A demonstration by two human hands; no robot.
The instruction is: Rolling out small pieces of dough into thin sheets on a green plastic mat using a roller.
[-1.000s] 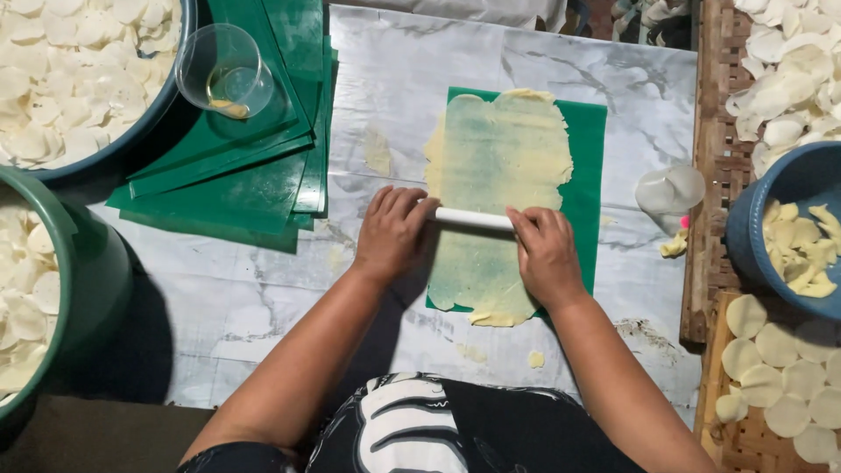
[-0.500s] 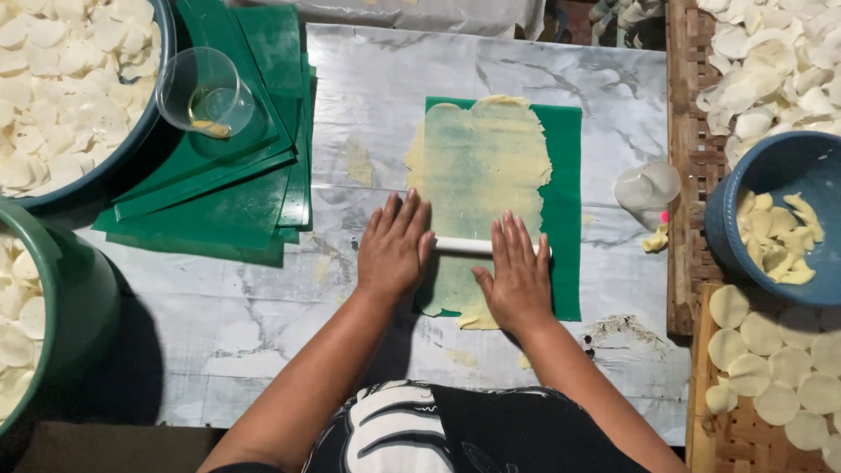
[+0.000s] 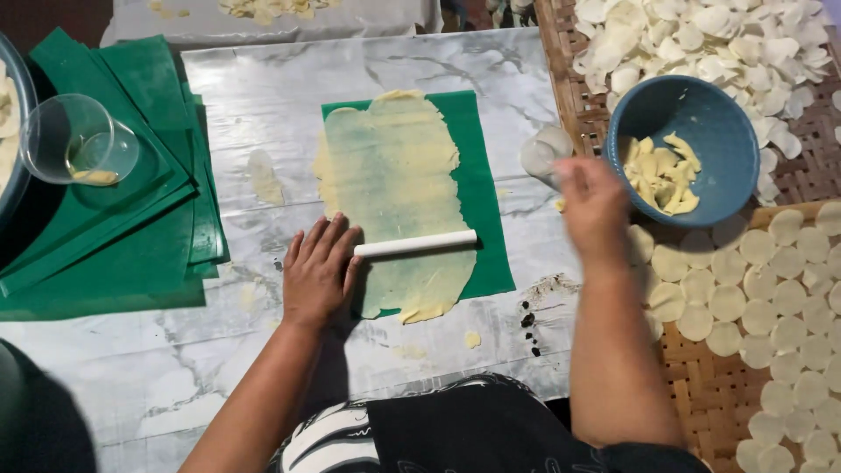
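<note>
This looks like a small home food workshop: a marble-pattern table (image 3: pixel 263 105) with thin rolled dough (image 3: pixel 394 175), stacked green sheets (image 3: pixel 131 228), and woven trays (image 3: pixel 727 385) full of cut dough rounds (image 3: pixel 745 298).

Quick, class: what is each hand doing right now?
Left hand: open, flat, touching the roller end.
Right hand: blurred, holding nothing visible, beside the blue bowl; open or closed cannot be told.

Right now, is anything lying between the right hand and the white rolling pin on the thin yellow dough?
Nothing visible does. The right hand is raised and blurred near the blue bowl; only bare green sheet separates it from the white rolling pin, whose other end the left hand touches.
</note>
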